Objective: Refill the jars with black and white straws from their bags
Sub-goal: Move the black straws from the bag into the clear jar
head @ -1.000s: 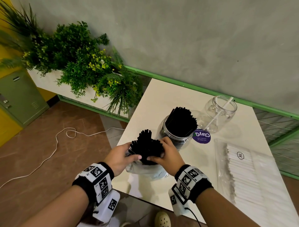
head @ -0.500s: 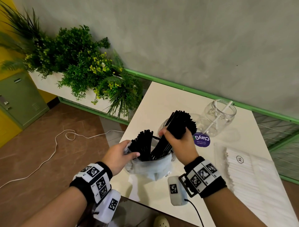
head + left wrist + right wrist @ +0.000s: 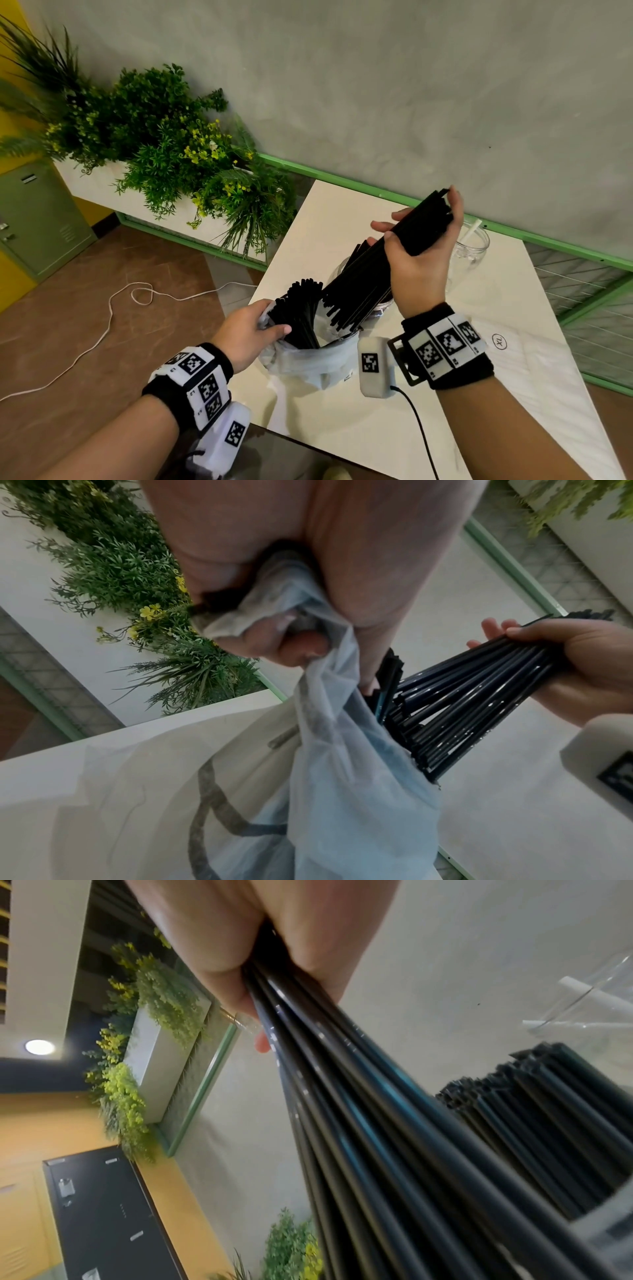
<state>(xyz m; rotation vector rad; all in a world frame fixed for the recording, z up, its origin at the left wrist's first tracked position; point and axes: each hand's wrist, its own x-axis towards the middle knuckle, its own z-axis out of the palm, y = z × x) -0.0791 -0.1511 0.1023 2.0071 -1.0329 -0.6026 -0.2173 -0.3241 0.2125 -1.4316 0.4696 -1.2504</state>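
My right hand (image 3: 419,236) grips a thick bundle of black straws (image 3: 363,287), lifted slantwise with its lower ends just above the bag's mouth. My left hand (image 3: 251,323) pinches the rim of the clear plastic bag (image 3: 308,359), which stands on the white table (image 3: 342,428) with more black straws (image 3: 298,315) inside. In the left wrist view the bag's plastic (image 3: 342,764) is bunched between my fingers. The jar of black straws (image 3: 548,1123) sits mostly hidden behind the bundle. Farther back, a clear jar (image 3: 474,245) holds a white straw.
A flat bag of white straws (image 3: 534,370) lies on the table's right side. A planter of green plants (image 3: 164,150) stands to the left against the wall. A white cable (image 3: 113,308) trails over the brown floor. A green rail runs behind the table.
My right hand has pulled a bundle of black straws up and to the right, out of the bag. My left hand has kept hold of the bag's rim.
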